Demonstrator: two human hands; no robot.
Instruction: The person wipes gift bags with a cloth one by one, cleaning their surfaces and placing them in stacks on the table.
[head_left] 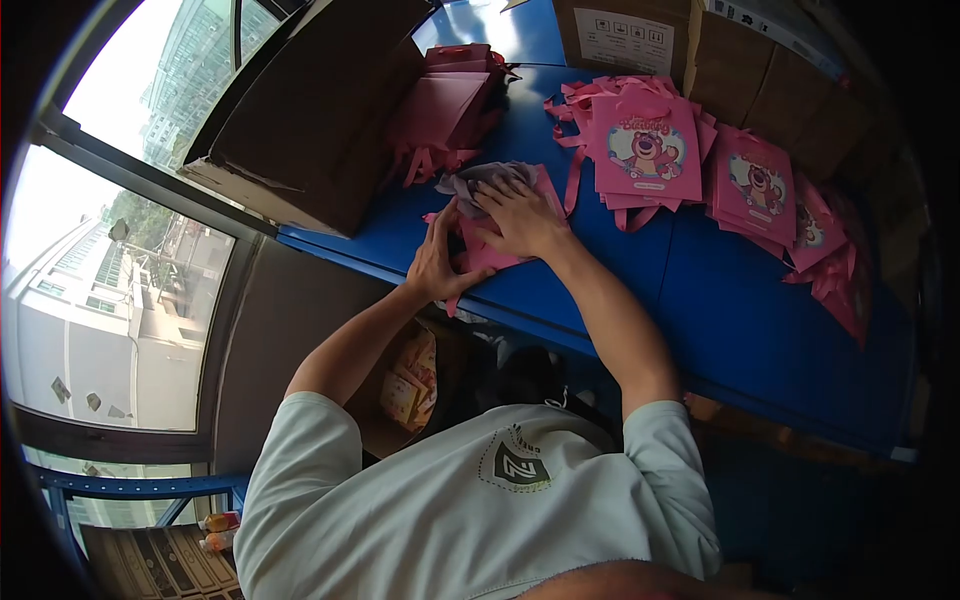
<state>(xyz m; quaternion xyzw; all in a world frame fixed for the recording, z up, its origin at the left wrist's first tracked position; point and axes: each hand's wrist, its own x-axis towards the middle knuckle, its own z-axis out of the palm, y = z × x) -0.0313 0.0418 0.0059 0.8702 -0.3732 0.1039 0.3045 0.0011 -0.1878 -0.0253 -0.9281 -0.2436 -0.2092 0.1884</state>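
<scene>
A pink paper gift bag point(486, 250) lies flat on the blue table in front of me, partly covered by my hands. My right hand point(522, 215) presses a crumpled grey cloth point(462, 182) onto its upper part, fingers stretched over the cloth. At the bag's left side is my left hand point(436, 258), thumb and fingers spread apart and touching the edge. A pink ribbon end point(452, 305) hangs over the table's front edge below the bag. The print side of this bag is hidden.
Printed pink bear bags point(650, 185) lie in stacks at right on the blue table point(625, 270). More pink bags point(450, 105) lie behind, by a large cardboard box point(330, 130). Below, an open carton point(385, 430) holds packets. Windows point(120, 290) stand at left.
</scene>
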